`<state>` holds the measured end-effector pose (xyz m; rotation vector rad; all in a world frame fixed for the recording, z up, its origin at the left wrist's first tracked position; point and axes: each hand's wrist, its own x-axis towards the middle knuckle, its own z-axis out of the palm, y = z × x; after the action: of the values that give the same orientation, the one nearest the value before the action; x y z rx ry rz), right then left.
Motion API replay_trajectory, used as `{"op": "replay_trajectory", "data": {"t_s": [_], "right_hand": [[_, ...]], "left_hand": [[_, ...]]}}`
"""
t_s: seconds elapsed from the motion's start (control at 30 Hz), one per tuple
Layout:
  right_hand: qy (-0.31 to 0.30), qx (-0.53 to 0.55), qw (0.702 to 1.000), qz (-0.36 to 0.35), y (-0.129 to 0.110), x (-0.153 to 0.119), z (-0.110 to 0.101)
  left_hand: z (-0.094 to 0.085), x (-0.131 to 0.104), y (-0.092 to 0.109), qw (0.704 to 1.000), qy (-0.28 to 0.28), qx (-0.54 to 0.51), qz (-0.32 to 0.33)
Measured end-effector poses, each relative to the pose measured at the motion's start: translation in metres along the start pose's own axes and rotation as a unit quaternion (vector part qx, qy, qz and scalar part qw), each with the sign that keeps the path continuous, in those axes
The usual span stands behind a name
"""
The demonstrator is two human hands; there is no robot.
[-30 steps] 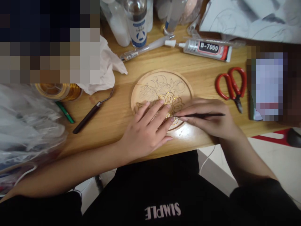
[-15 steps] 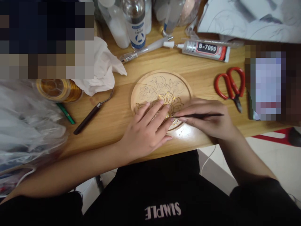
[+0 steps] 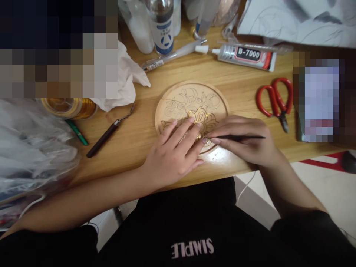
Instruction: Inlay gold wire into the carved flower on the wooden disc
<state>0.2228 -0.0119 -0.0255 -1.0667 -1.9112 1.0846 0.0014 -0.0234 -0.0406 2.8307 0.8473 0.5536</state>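
A round wooden plate [image 3: 191, 86] with a raised rim lies in front of me, bearing a pencilled flower drawing and gold wire [image 3: 204, 115] bent into petal outlines. Across its lower left part rests my left hand [image 3: 174, 152], palm down with fingers spread, covering some of the pattern. My right hand [image 3: 244, 139] is closed in a pinch round slim dark tweezers [image 3: 236, 137]. Their tip meets the wirework beside my left index fingertip. Whether the tip grips a piece of wire is too small to tell.
Red-handled scissors [image 3: 274, 98] and a blurred phone [image 3: 319, 100] lie to the right. Behind the plate are a glue tube [image 3: 247, 56], a pen [image 3: 172, 57] and bottles [image 3: 164, 35]. At left are a dark-handled hook tool [image 3: 102, 140], tissue [image 3: 125, 81], a wire spool [image 3: 69, 107] and plastic bags [image 3: 36, 144].
The view has shifted slightly, so the tabletop things sit a little differently in the picture. Both hands keep nearly the same pose on the plate, with the tweezers' tip at about the same spot.
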Motion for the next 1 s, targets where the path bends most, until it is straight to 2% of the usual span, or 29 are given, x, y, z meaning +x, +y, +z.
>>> {"op": "replay_trajectory", "data": {"t_s": [0.4,0.7,0.87,1.0], "right_hand": [[0.006,0.007,1.000,0.010,-0.001,-0.002,0.000],[0.040,0.033,0.998,0.040,0.003,-0.005,-0.001],[0.123,-0.003,0.991,0.058,-0.002,-0.011,-0.001],[0.200,-0.156,0.966,0.041,-0.001,-0.022,-0.008]], "left_hand": [[-0.001,0.000,0.000,1.000,-0.008,-0.006,-0.001],[-0.004,0.002,-0.001,1.000,-0.013,-0.010,0.006],[-0.005,0.002,-0.002,1.000,-0.011,-0.011,0.008],[-0.005,0.002,-0.001,1.000,-0.009,-0.009,0.008]]}}
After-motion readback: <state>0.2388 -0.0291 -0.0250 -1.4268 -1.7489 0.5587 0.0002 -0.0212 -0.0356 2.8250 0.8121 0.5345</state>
